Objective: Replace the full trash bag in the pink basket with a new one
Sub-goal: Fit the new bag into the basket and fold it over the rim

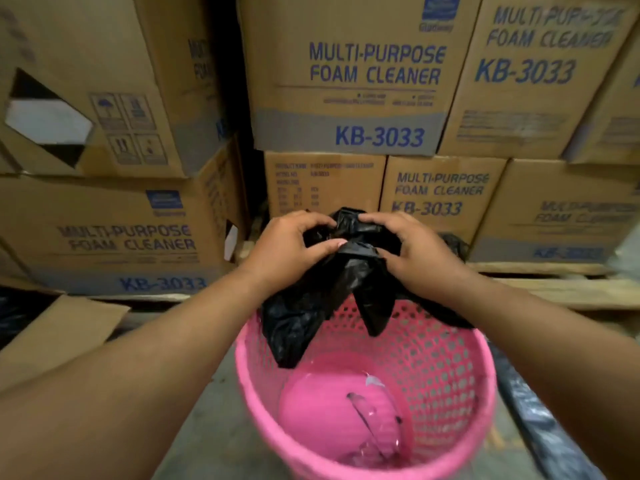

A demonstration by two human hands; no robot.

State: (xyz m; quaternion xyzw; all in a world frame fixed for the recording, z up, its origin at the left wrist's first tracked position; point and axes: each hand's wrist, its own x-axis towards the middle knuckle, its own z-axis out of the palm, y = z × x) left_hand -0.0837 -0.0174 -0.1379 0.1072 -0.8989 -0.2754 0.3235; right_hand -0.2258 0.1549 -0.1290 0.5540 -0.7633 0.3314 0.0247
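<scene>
Pink basket [367,455] unlined; new black bag [325,306] bunched above its far rim; your left hand [291,247] and right hand [412,251] both pinched on bag top; risk: film clings, mouth won't open; scraps stay trapped beneath.

The basket [367,407] mouth lies open near its front rim; the black bag [311,317], held by both hands [287,251] above the far rim, hangs across the back. Stacked cartons [346,81] wall off everything beyond it.
</scene>
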